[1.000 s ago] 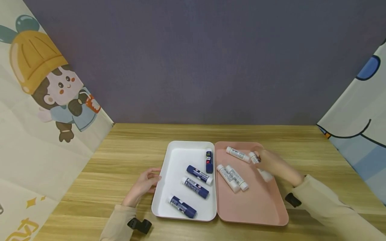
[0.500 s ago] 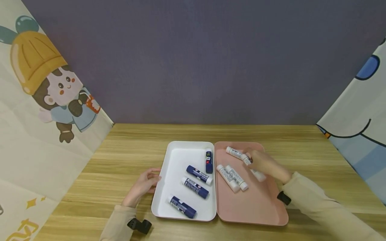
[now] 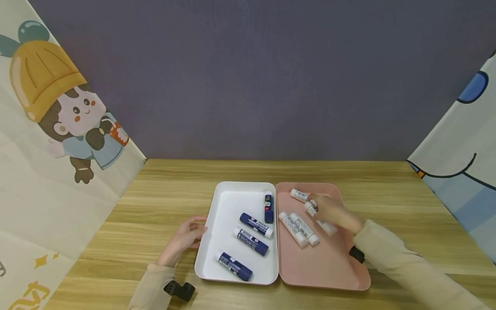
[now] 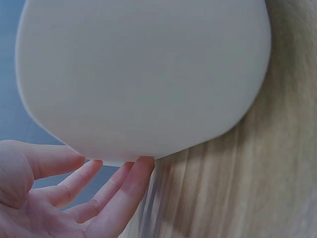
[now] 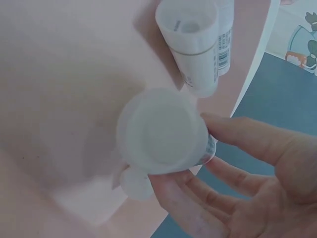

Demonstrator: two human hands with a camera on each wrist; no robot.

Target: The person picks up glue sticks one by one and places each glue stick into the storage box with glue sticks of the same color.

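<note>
In the head view my right hand (image 3: 333,212) grips a white glue stick (image 3: 310,209) low over the pink tray (image 3: 325,269). Thumb and fingers pinch this glue stick (image 5: 166,131) in the right wrist view, its round end facing the camera. Two white glue sticks (image 3: 293,229) lie side by side on the left of that tray. Another white glue stick (image 3: 298,195) lies near its back edge, partly behind my hand. At the left, my left hand (image 3: 185,236) touches the outer side of the white tray (image 4: 143,84) with fairly straight fingers.
Several blue glue sticks with white ends, such as the frontmost blue glue stick (image 3: 234,266), lie in the white tray. The two trays stand against each other on a wooden table (image 3: 174,185). A dark grey panel (image 3: 248,82) rises behind the table.
My right hand has moved left across the pink tray with the white glue stick, coming closer to the two lying side by side. The left hand stays where it was.
</note>
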